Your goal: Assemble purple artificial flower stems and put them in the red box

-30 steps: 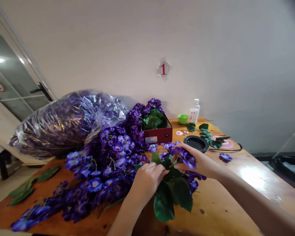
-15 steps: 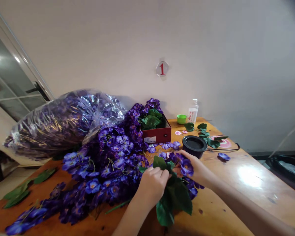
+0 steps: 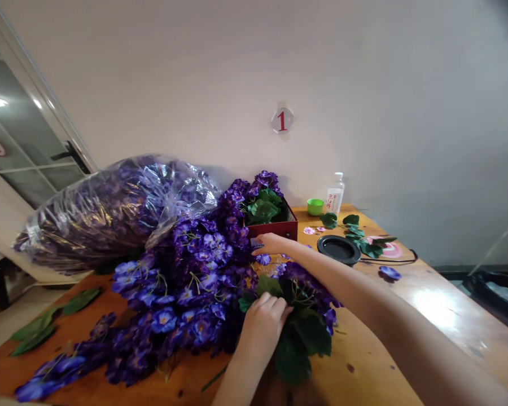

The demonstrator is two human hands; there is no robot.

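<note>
My left hand [image 3: 265,321] is closed round the stem of an artificial flower spray, with broad green leaves [image 3: 309,332] hanging below the fingers. Purple blossoms [image 3: 307,285] of that spray lie to the right of the hand, partly under my right forearm. My right hand [image 3: 268,243] reaches across to the front of a red box [image 3: 281,230], over small loose purple blossoms [image 3: 263,259]. Its fingers and thumb are a little apart, with nothing visible between them. Left of both hands spreads a large heap of purple artificial flowers [image 3: 195,304].
A clear plastic bag [image 3: 110,208] full of purple flowers lies at the back left. Toward the right are a black round dish [image 3: 338,250], a green cup [image 3: 315,206], a bottle [image 3: 335,194], a leafy sprig [image 3: 353,230] and a single blossom [image 3: 390,273]. Loose leaves [image 3: 34,335] lie far left.
My right hand has let go of the purple blossoms and moved forward and left to the front of the red box. My left hand keeps its grip on the stem.
</note>
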